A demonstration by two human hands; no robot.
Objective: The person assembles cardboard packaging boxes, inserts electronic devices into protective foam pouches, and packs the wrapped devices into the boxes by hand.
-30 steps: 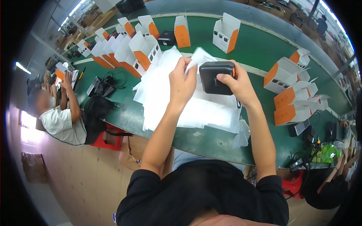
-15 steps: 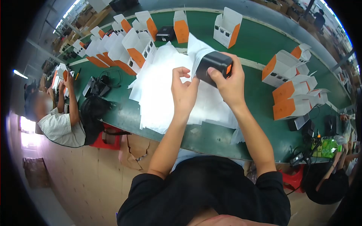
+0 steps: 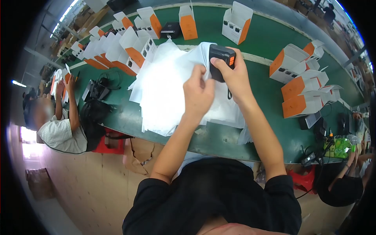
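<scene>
A worker's right hand gripped a black device above a green table, thumb pressed on its face, as a pale sleeve covered its left side. The left hand was just beside, fingers curled (whether they pinched the sleeve, one could not tell). White sheets lay below; open orange-and-white boxes stood on both sides.

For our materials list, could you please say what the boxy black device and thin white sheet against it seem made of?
Boxy black device: probably satin plastic, from its soft sheen. Thin white sheet: matte, perhaps plastic film or foam, draping softly.
</scene>
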